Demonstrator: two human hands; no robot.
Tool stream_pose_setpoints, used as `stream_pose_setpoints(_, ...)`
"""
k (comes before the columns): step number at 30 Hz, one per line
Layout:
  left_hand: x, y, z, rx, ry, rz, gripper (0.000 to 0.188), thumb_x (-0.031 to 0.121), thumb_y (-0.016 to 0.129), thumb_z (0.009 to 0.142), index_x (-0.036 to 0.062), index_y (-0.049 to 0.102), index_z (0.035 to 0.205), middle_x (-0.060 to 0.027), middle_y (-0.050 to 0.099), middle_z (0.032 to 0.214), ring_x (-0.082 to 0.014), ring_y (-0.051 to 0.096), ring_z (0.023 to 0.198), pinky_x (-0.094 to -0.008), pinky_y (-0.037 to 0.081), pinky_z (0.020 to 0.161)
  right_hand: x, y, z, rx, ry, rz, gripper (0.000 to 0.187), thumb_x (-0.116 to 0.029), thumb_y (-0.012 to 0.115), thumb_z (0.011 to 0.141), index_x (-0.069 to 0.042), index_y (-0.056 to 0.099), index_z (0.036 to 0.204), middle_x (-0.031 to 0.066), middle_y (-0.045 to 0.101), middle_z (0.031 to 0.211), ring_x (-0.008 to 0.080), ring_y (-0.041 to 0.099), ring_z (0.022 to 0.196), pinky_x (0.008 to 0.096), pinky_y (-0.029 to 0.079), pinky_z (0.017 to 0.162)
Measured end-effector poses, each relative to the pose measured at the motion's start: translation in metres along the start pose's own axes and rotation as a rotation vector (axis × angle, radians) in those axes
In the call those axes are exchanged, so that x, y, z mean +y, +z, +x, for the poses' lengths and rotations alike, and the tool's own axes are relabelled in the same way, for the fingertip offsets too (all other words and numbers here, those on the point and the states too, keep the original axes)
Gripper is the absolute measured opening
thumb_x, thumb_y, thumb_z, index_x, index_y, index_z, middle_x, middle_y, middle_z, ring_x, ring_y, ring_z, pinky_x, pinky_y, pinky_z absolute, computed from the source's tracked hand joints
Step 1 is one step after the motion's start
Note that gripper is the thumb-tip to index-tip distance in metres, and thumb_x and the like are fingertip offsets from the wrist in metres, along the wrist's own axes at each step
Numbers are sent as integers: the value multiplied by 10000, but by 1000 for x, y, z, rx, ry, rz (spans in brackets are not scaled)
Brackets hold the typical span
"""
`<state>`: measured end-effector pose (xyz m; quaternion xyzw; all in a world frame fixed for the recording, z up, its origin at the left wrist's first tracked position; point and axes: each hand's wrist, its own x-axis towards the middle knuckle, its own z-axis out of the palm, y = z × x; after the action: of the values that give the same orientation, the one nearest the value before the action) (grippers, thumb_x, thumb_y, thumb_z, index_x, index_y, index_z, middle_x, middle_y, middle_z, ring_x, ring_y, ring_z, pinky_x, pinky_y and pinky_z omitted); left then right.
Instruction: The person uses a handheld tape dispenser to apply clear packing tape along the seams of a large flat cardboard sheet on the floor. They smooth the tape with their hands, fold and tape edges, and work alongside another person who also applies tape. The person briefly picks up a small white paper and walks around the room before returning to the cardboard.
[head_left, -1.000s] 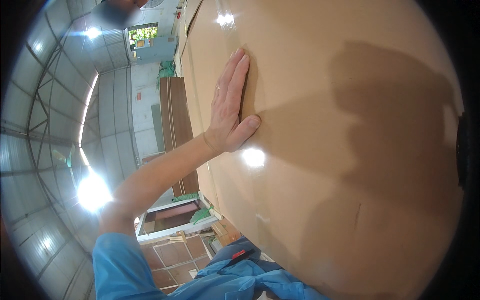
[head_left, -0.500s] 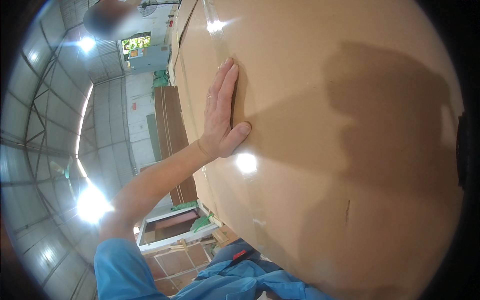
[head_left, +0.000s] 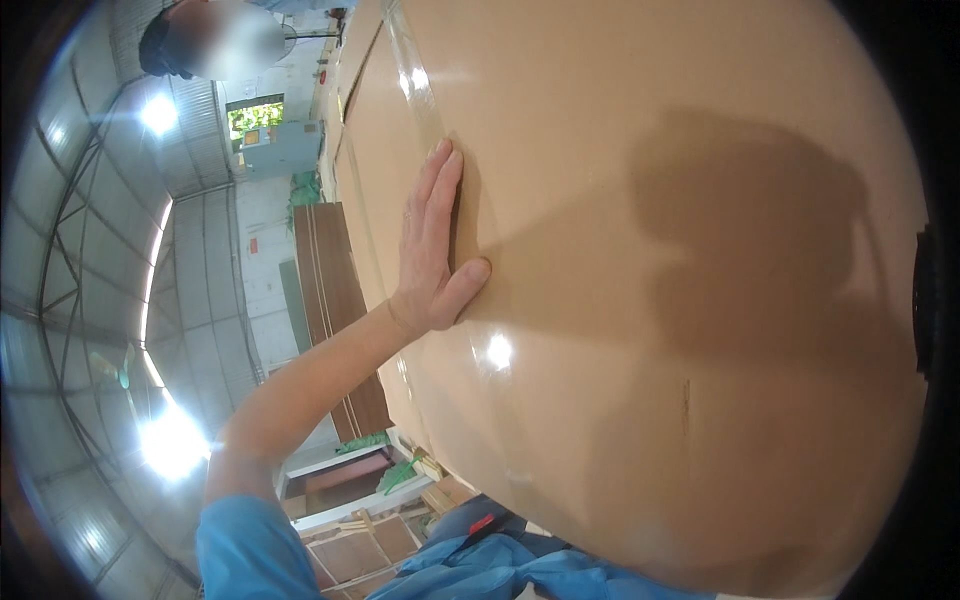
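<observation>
The left hand (head_left: 432, 250) lies flat and open against a big brown cardboard box (head_left: 640, 300), fingers together and stretched toward the box's upper end, thumb spread out to the side. It grasps nothing; the palm only presses on the cardboard face, close beside the box's left edge. The right hand does not show anywhere, so I cannot tell what it does.

The box fills most of the view, right in front of the person and to the right of the hand. Its long axis runs from the lower right up toward the top, along the same line as the fingers. A strip of clear tape (head_left: 412, 80) runs along it just beyond the fingertips.

Behind the left edge stand dark wooden boards (head_left: 335, 300), and another person's head (head_left: 205, 40) shows at the upper left. A blue sleeve (head_left: 255, 545) covers the upper arm.
</observation>
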<state>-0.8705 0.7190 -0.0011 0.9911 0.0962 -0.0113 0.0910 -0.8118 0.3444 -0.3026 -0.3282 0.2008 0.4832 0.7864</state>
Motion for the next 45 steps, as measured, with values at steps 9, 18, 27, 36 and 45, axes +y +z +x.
stream_pose_setpoints(9, 4, -3, 3, 51, -3, -8, 872, 515, 576, 951, -19, 315, 1589, -247, 292, 1652, -446, 298, 1511, -519, 270, 1205, 74, -18, -11, -9, 183, -415, 407, -424, 647, 949, -88, 690, 1174, 155, 718, 1073, 351, 695, 961, 519, 559, 910)
stream_pose_setpoints(18, 7, 1, 1, 126, -53, -72, 884, 546, 600, 938, 20, 326, 1593, -198, 316, 1655, -381, 309, 1525, -519, 257, 1235, 169, -59, -195, -815, 302, -1849, 385, -391, 643, 919, -87, 728, 1140, 182, 713, 1122, 359, 694, 1017, 463, 556, 904)
stream_pose_setpoints(27, 9, -3, 2, 11, -114, -145, 872, 563, 555, 973, 46, 274, 1617, -166, 261, 1688, -328, 218, 1571, -495, 230, 1264, -36, 220, -225, -798, 644, -1739, 459, -390, 557, 1033, -58, 638, 1341, 187, 703, 1261, 348, 681, 1118, 419, 531, 951)
stream_pose_setpoints(36, 4, 9, -3, 98, -110, -329, 827, 502, 567, 983, 40, 286, 1609, -161, 295, 1674, -311, 251, 1561, -476, 216, 1277, -175, 477, -142, -487, -208, -1330, 298, -204, 603, 1059, 0, 688, 1259, 59, 736, 1094, 140, 678, 1037, 335, 548, 952)
stream_pose_setpoints(45, -3, 10, -8, 272, -128, -462, 681, 427, 605, 971, -20, 471, 1466, -182, 461, 1546, -333, 366, 1492, -485, 261, 1266, -177, 621, -52, -268, -718, -1183, 340, -248, 566, 1081, 29, 677, 1243, 96, 736, 1005, 157, 695, 932, 309, 558, 866)
